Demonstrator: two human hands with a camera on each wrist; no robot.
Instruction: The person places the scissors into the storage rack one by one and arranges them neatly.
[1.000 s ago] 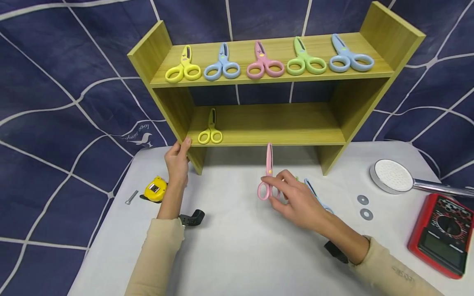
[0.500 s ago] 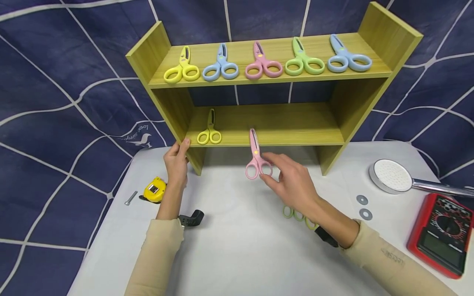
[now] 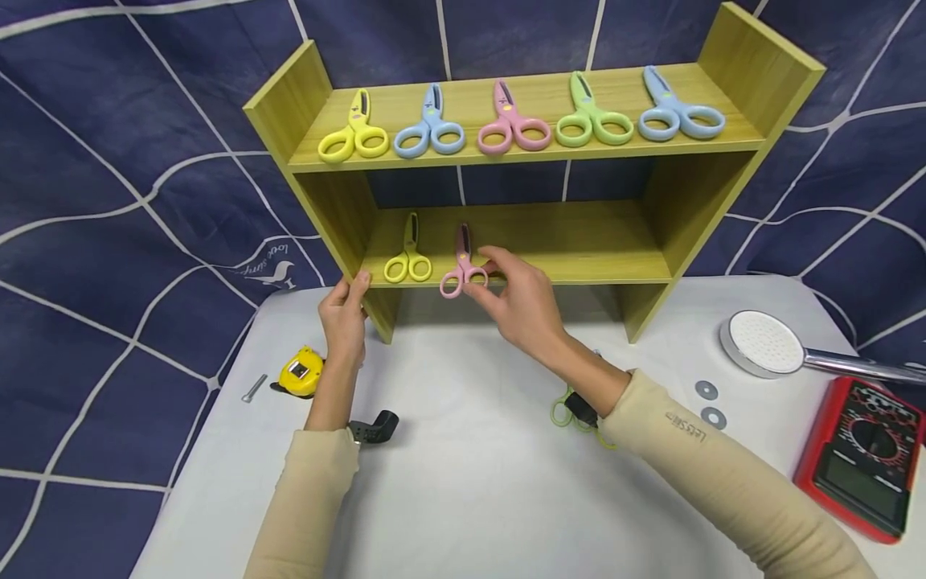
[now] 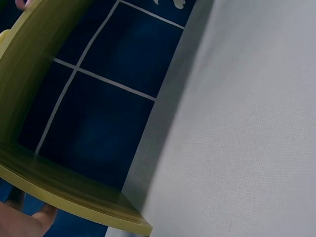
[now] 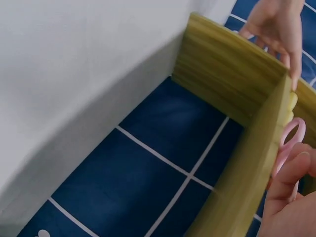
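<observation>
Wooden shelf (image 3: 521, 158) that the left hand (image 3: 343, 320) gripped at one side as before, right hand (image 3: 524, 304) that had moved up and leftward, pinching pink scissors (image 3: 464, 259), which had reached the lower board's (image 3: 579, 273) front edge, beside yellow scissors (image 3: 411, 253).

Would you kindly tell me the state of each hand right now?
Left hand: closed, gripping the left side of the shelf unit.
Right hand: closed, holding the lower pink scissors by the handles.

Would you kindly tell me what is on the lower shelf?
Yellow scissors lie on the lower shelf, toward its left; the right hand holds pink scissors at its front, contact unclear. Whatever that hand covers cannot be seen.
</observation>
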